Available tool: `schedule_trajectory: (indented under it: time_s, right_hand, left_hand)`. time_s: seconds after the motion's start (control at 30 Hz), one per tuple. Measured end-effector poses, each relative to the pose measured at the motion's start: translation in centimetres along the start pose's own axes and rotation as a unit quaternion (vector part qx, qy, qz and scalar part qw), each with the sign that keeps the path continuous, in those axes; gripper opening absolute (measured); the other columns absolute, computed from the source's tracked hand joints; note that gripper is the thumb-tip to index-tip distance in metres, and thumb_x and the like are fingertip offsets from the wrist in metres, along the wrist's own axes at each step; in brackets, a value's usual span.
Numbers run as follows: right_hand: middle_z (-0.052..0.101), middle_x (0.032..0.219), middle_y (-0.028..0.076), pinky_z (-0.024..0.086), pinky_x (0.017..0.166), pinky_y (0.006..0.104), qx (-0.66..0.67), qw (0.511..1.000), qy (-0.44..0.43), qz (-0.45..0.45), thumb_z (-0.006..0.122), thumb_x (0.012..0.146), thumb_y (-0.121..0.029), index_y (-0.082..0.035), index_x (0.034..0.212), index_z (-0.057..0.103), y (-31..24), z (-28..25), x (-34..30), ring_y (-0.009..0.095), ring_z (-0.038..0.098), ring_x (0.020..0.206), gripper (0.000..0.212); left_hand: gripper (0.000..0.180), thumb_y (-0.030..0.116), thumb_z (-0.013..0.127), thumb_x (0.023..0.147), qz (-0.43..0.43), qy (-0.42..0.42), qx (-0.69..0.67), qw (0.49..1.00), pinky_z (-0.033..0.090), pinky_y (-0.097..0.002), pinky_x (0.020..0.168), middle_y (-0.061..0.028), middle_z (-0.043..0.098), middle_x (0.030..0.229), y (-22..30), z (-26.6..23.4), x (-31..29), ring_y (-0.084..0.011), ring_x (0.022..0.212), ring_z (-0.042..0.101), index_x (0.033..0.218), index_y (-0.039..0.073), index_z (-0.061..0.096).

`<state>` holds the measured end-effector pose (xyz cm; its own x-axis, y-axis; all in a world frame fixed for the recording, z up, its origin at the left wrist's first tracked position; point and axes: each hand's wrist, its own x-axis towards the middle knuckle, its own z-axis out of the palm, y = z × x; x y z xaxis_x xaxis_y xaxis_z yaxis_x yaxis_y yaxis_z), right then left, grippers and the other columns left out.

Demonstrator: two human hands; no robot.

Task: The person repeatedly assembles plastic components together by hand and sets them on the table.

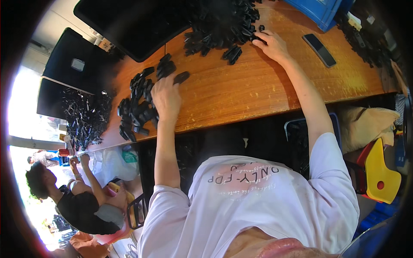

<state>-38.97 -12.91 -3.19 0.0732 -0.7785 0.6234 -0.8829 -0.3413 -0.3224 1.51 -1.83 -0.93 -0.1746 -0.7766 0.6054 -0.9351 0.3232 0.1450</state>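
My left hand (167, 98) is over the left part of the wooden table, slightly blurred, its fingers closed on a small elongated black plastic piece (182, 77). Beside and under that hand lies a loose cluster of similar black pieces (138, 112). Further right, my right hand (272, 46) reaches to the edge of a large heap of black plastic pieces (219, 23). Its thumb and forefinger pinch a dark piece at the heap's edge, mostly hidden by the fingers. A few pieces (232, 55) lie together just in front of the heap.
A black tray (129, 30) stands at the back left, and a phone (319, 50) lies right of my right hand. At the far right is a blue bin (316, 13). A co-worker (81, 198) sits at left by another black heap (86, 116). A yellow chair (380, 172) stands lower right.
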Motion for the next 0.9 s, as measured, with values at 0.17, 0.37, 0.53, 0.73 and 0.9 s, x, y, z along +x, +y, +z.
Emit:
schedule_trajectory:
  time_s: [0.17, 0.37, 0.53, 0.73, 0.9]
  right_hand:
    - [0.07, 0.108, 0.013, 0.057, 0.084, 0.0483, -0.024, 0.999, -0.035, -0.027, 0.071, 0.093, -0.007, -0.006, 0.114, 0.074, -0.5, 0.0, -0.4, 0.035, 0.067, 0.105, 0.02]
    - [0.067, 0.099, 0.017, 0.053, 0.079, 0.0499, 0.034, 0.994, -0.101, -0.016, 0.067, 0.088, 0.002, 0.001, 0.093, 0.069, -5.8, -2.6, -2.9, 0.039, 0.065, 0.098, 0.005]
    - [0.063, 0.1, 0.019, 0.052, 0.081, 0.0491, 0.093, 0.981, -0.092, -0.143, 0.068, 0.089, 0.003, 0.001, 0.104, 0.067, -6.6, -4.3, -6.3, 0.041, 0.064, 0.098, 0.015]
    - [0.064, 0.097, 0.018, 0.053, 0.08, 0.0484, 0.055, 0.987, -0.096, -0.115, 0.069, 0.091, 0.0, -0.001, 0.107, 0.067, -6.5, -6.6, -7.5, 0.039, 0.065, 0.094, 0.016]
    - [0.069, 0.088, 0.013, 0.055, 0.07, 0.0442, 0.245, 0.958, -0.134, -0.057, 0.067, 0.098, -0.005, -0.005, 0.103, 0.068, -6.4, -6.2, -7.6, 0.037, 0.069, 0.082, 0.004]
  left_hand:
    - [0.033, 0.009, 0.071, 0.09, -0.031, 0.034, 0.157, 0.987, 0.048, -0.0463, 0.101, -0.012, 0.071, 0.108, -3.1, -1.4, -1.2, -0.0343, 0.112, 0.065, 0.124, 0.007, 0.072]
    - [0.034, 0.014, 0.071, 0.094, 0.023, 0.045, -0.15, 0.987, 0.05, -0.0463, 0.103, -0.0134, 0.068, 0.13, 7.8, 1.1, 4.4, -0.0342, 0.121, 0.063, 0.127, 0.007, 0.071]
    - [0.034, 0.011, 0.07, 0.09, 0.146, 0.006, -0.073, 0.986, 0.049, -0.0436, 0.107, -0.0107, 0.064, 0.139, 12.7, 7.7, 6.7, -0.0306, 0.131, 0.058, 0.124, 0.005, 0.069]
    - [0.038, 0.0, 0.065, 0.086, 0.258, -0.049, -0.135, 0.956, 0.049, -0.0441, 0.107, -0.0111, 0.064, 0.14, 12.1, 5.8, 2.9, -0.0339, 0.13, 0.057, 0.123, 0.003, 0.069]
    - [0.042, -0.004, 0.065, 0.086, 0.207, -0.06, -0.26, 0.941, 0.048, -0.0456, 0.107, -0.0142, 0.065, 0.139, 11.1, 1.7, 0.3, -0.0372, 0.128, 0.059, 0.126, 0.004, 0.07]
